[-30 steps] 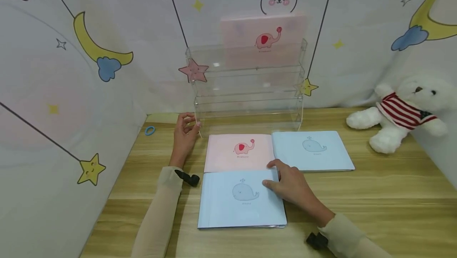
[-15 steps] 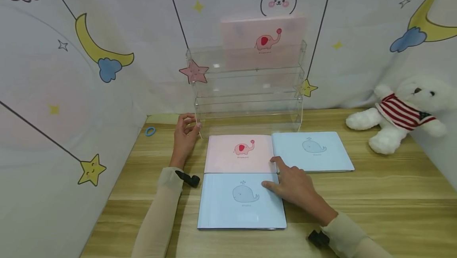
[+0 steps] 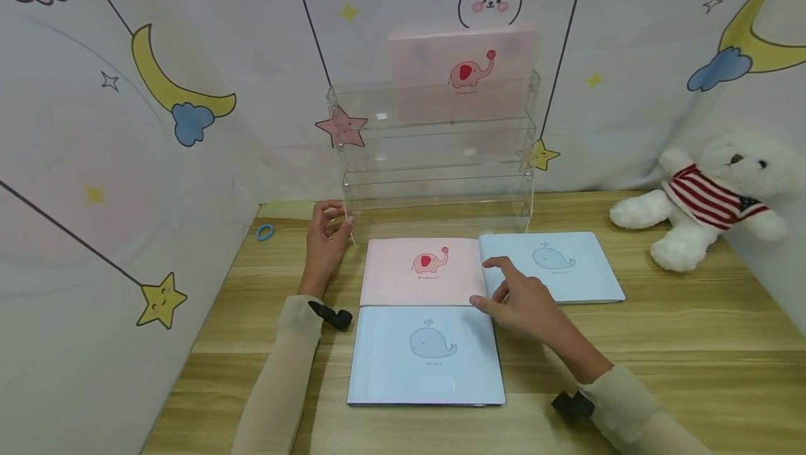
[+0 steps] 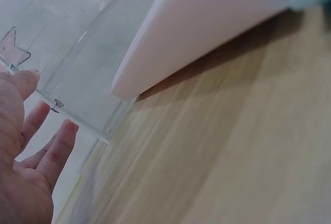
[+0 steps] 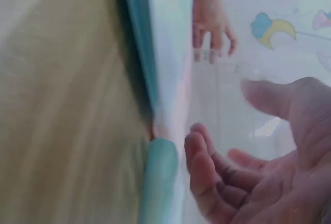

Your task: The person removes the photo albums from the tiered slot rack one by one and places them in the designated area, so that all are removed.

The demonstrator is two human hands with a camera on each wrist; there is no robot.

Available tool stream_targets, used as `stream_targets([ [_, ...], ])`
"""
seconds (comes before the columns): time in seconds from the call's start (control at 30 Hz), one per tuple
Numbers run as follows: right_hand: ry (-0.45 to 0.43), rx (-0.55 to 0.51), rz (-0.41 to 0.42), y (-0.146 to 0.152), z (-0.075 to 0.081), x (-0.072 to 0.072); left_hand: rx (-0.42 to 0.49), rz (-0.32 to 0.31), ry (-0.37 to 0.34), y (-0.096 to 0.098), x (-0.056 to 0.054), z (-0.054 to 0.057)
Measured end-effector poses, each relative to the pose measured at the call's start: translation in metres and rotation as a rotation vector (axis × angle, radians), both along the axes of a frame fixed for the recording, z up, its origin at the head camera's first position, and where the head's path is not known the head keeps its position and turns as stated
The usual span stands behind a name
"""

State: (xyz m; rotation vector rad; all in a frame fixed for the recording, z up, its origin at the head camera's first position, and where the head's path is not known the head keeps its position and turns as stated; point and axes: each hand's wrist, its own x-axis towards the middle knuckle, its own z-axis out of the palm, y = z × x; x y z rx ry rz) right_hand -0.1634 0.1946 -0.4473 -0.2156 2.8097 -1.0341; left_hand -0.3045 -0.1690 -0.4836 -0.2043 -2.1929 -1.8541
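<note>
A pink elephant book (image 3: 390, 269) lies in front of a clear acrylic display rack (image 3: 434, 189). Nearer me is a blue whale book (image 3: 390, 364), its back edge against the pink one. A second blue whale book (image 3: 592, 273) lies to the right. My left hand (image 3: 324, 248) rests at the rack's left side panel, thumb tip at its edge; in the left wrist view the fingers spread outside that panel. My right hand (image 3: 529, 304) hovers where the books meet, holding nothing, thumb and index finger apart. Whether its fingertips touch a book I cannot tell.
Another pink elephant book (image 3: 418, 70) stands in the rack's top tier. A white teddy bear (image 3: 699, 196) in a striped shirt sits at the right. A small blue ring (image 3: 264, 232) lies far left. A patterned cloth wall (image 3: 264, 35) closes the back.
My right hand has lifted off the near blue whale book and moved up and right. That book has shifted slightly toward me, and its back edge now lines up with the pink book. Left hand unmoved.
</note>
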Motion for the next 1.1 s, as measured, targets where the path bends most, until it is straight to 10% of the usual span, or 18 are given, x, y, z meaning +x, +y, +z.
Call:
stream_targets([
  [0.33, 0.182, -0.290, 0.059, 0.012, 0.030, -0.018, 0.007, -0.005, 0.003, -0.001, 0.002, 0.001],
  [0.83, 0.390, -0.455, 0.062, 0.045, 0.080, -0.053, -0.007, -0.021, -0.015, -0.001, 0.001, 0.000],
  [1.1, 0.426, -0.481, 0.054, 0.049, 0.086, -0.074, -0.014, -0.010, -0.007, -0.008, -0.014, -0.020],
])
